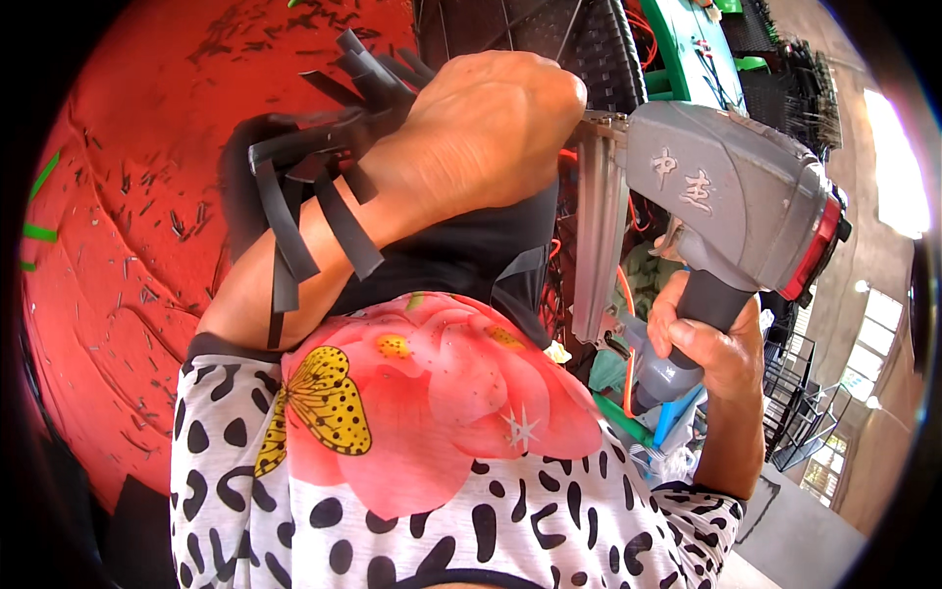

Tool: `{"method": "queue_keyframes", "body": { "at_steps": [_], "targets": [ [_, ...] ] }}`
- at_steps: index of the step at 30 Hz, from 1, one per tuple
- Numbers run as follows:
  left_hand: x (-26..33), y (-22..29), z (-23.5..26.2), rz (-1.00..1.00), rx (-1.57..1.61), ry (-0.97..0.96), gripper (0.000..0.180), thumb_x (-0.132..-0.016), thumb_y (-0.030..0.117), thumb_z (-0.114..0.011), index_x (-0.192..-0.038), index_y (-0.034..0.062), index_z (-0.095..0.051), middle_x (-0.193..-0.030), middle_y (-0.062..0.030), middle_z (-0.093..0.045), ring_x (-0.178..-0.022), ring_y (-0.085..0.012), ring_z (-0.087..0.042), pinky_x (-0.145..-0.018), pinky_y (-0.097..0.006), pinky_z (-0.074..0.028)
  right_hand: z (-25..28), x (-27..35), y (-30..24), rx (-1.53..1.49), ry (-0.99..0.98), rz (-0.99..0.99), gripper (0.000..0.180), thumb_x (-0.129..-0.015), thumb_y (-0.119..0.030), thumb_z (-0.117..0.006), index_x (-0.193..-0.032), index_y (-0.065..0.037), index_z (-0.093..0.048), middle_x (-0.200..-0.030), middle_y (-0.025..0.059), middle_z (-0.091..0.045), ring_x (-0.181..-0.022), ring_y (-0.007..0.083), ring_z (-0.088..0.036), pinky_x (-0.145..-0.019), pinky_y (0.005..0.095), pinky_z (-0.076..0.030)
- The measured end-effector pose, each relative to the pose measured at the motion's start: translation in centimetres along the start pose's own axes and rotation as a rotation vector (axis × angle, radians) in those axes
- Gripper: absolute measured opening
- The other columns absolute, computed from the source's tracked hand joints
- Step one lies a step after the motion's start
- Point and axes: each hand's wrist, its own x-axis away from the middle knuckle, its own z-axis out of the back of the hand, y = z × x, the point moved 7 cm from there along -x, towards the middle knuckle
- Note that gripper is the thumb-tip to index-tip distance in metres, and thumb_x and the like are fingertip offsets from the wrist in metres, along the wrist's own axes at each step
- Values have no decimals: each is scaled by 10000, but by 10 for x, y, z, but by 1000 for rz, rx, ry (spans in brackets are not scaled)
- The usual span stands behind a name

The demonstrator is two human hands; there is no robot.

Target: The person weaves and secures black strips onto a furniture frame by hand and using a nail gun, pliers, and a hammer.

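Note:
My right hand (pixel 714 339) is wrapped round the dark grip of a grey pneumatic nail gun (pixel 721 187). The gun's nose and long metal magazine (pixel 594 236) point left, close beside my left hand (pixel 500 123). That hand is closed in a fist, its back toward me, and its fingers are turned away, so what they hold is hidden. Flat black strips (pixel 348 231) lie across my left wrist and forearm, their cut ends hanging down. More black strip ends (pixel 368 79) stick up beyond the wrist.
A red floor covering (pixel 128 324) strewn with short black scraps spreads on the left. Black woven panelling (pixel 579 49) stands ahead, beside a green frame (pixel 692 49). An orange hose (pixel 626 294) and plastic bags (pixel 677 412) are below the gun. A wire rack (pixel 810 412) is at right.

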Motion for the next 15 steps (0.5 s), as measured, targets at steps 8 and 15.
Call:
{"method": "queue_keyframes", "body": {
  "at_steps": [8, 15],
  "targets": [
    [3, 11, -5, 7, -11, -24, 124, -709, -4, -542, -813, -7, -609, -807, -163, -596, -792, -374, -594, -683, -445, -478, 1, 13, 3, -41, 16, -36, 81, -690, -41, -603, -751, 4, -573, -663, 61, -562, -581, 126, -553, -544, 264, -445],
    [6, 13, -9, -6, -34, -39, 117, -721, 3, -537, -822, -3, -595, -800, -161, -589, -795, -373, -587, -689, -441, -474, 2, 18, 7, -51, 30, -34, 86, -688, -48, -605, -750, 3, -575, -661, 57, -564, -584, 124, -554, -543, 256, -437]
  ]
}}
